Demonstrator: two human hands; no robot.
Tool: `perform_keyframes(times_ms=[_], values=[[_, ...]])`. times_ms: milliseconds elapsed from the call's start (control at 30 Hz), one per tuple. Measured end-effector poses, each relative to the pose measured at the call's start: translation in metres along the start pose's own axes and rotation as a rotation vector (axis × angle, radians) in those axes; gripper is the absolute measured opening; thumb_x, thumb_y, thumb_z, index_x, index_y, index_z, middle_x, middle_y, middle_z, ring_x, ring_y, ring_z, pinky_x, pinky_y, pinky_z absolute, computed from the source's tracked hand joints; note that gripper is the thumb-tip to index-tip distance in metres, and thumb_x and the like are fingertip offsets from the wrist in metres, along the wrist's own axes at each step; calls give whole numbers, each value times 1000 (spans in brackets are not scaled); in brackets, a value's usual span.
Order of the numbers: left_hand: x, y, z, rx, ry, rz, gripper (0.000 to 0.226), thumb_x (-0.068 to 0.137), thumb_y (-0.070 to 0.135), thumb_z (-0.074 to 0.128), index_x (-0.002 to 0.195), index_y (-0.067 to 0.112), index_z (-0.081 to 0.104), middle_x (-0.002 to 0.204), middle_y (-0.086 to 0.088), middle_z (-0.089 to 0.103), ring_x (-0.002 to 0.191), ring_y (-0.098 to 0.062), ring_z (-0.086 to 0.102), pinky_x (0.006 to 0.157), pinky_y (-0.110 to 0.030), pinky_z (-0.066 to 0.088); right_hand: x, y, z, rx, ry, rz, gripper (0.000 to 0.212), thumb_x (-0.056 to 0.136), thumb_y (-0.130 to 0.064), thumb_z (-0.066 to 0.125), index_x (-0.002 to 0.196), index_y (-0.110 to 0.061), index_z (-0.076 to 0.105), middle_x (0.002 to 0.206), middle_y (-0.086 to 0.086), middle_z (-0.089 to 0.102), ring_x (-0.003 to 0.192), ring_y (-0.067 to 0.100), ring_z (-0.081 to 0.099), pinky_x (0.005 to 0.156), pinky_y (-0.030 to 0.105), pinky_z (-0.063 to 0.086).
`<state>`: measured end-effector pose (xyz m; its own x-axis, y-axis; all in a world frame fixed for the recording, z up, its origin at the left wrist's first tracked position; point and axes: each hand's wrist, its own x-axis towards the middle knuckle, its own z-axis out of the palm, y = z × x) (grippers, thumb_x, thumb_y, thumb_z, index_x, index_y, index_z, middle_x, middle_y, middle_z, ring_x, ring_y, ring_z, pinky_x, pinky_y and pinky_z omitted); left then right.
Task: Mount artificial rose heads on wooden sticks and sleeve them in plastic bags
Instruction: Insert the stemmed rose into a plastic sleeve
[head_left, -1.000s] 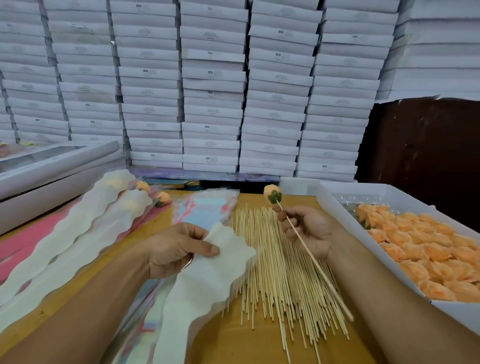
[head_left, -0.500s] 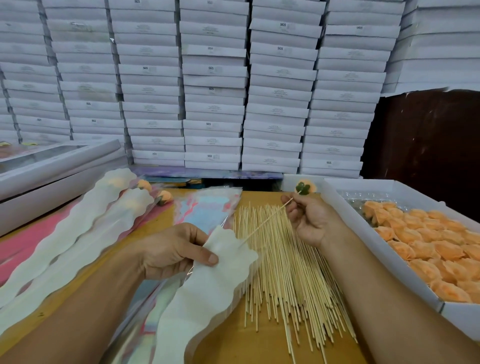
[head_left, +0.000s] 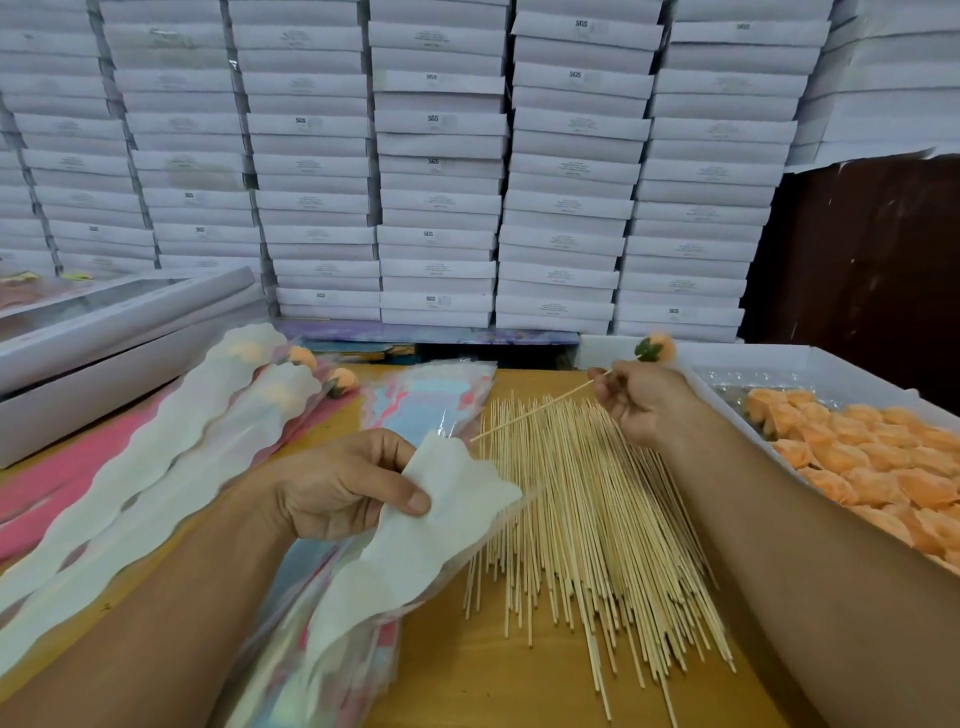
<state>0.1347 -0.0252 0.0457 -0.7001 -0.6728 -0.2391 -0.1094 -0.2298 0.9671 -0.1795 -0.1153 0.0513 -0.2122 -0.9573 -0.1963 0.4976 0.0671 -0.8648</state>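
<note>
My right hand (head_left: 639, 402) pinches a wooden stick (head_left: 530, 413) just below its orange rose head (head_left: 655, 348). The stick lies nearly level above the pile of sticks (head_left: 587, 519), its bare end pointing left toward the bag. My left hand (head_left: 343, 486) pinches the wavy white top of a plastic bag (head_left: 415, 551) between thumb and fingers, lifting it off the stack of printed bags (head_left: 431, 395). The bare end is a short way from the bag's mouth and does not touch it.
Two sleeved roses (head_left: 171, 457) lie at the left on pink sheets. A white tray (head_left: 727, 358) of several orange rose heads (head_left: 872, 462) stands at the right. A long white box (head_left: 104, 338) sits at far left. Stacked white boxes (head_left: 441, 171) wall the back.
My right hand swung the stick from upright, rose on top, to nearly level, with the rose now far right and the bare end toward the bag. My left hand kept its hold.
</note>
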Motion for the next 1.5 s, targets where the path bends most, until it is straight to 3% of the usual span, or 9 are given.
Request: perform_keyframes(times_ms=[267,467,1500], values=[[3,-2,2,-50,-42,-4,25,75,-2,73,100,-8,75,97,-21,75,83,-29,76,71,-32,63,34,-16,37,-195,65,-79,9,103,-3,50,107,-3,58,84,16,68,37,8,57,40,19,50],[7,-4,5,-89,-1,-26,26,79,-10,65,104,-14,70,100,-26,73,82,-32,76,70,-33,63,47,-6,53,-269,91,-89,12,101,-3,51,109,-3,61,83,14,70,32,4,49,37,17,45],[10,-3,13,-131,5,-63,27,82,-10,63,108,-15,68,101,-26,73,81,-31,76,74,-36,63,56,1,74,-294,43,-109,14,100,-7,58,111,0,62,76,12,69,33,5,47,37,16,43]])
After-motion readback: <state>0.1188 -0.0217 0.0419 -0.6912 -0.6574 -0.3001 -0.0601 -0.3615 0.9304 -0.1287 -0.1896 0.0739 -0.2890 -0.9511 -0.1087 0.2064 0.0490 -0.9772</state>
